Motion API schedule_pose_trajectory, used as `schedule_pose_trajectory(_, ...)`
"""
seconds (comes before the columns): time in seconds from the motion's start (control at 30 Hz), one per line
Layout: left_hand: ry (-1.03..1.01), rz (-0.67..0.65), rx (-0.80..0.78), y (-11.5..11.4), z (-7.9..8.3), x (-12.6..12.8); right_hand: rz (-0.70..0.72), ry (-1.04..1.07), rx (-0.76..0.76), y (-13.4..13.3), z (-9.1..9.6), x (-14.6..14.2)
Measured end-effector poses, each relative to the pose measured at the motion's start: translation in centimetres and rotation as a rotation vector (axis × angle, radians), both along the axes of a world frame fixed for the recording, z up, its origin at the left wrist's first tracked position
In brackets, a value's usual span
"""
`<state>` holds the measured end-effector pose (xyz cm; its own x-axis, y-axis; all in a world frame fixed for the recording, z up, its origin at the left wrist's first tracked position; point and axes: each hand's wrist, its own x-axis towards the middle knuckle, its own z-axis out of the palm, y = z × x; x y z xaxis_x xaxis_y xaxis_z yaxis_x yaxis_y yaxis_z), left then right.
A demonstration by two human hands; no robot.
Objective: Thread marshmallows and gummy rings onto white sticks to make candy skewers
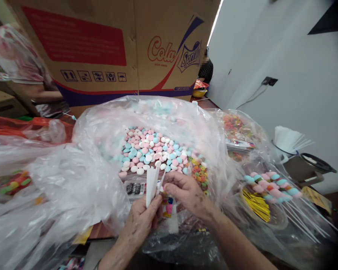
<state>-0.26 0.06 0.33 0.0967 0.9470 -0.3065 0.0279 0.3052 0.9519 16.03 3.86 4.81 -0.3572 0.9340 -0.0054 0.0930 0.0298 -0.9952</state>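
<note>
In the lower middle, my left hand (143, 213) is closed around a bundle of white sticks (151, 183), held upright. Just to its right is my right hand (187, 189), thumb and fingers pinched at a single slanting white stick (160, 182) beside the bundle. Its fingertips partly hide the contact. Behind both hands, loose pink, blue and white candies (149, 150) spill from a large clear plastic bag (146, 108). Small ring-shaped candies (198, 172) lie right of them. A printed packet (135, 187) sits partly behind the sticks.
A large cardboard box (101, 48) stands at the back. Candy skewers (273, 185) and a bowl with gold ties (255, 204) are at right, near a pitcher (307, 168) and more white sticks (288, 138). Crumpled plastic (73, 180) covers the left. Two people are beyond the box.
</note>
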Motion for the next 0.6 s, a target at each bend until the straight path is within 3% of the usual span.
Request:
schedule_pose_trajectory(0.1, -0.038, 0.012, 0.008, 0.0, -0.3, 0.0, -0.091, 0.100, -0.032, -0.6, -0.8, -2.1)
schedule_pose_trajectory(0.17, -0.064, 0.045, 0.015, 0.1, -0.7, 0.1, -0.166, 0.054, -0.017, -0.5, -1.1, -2.5)
schedule_pose_trajectory(0.27, -0.099, 0.104, 0.031, 0.1, -1.0, 0.3, -0.142, -0.096, 0.042, 0.1, -0.9, -1.2)
schedule_pose_trajectory(0.33, -0.119, 0.131, 0.028, 0.1, -0.7, 0.4, -0.154, -0.295, 0.209, 0.9, -0.4, 0.5)
schedule_pose_trajectory(0.43, -0.136, 0.147, 0.013, 0.0, 0.0, 0.6, -0.261, -0.812, 0.547, 2.7, -0.3, 3.6)
schedule_pose_trajectory(0.53, -0.126, 0.142, 0.024, 0.0, 0.3, 0.5, -0.166, -1.215, 0.624, 3.7, -1.4, 5.6)
schedule_pose_trajectory(0.6, -0.128, 0.130, 0.025, 0.0, 0.1, 0.5, -0.122, -1.285, 0.635, 3.8, -2.3, 6.2)
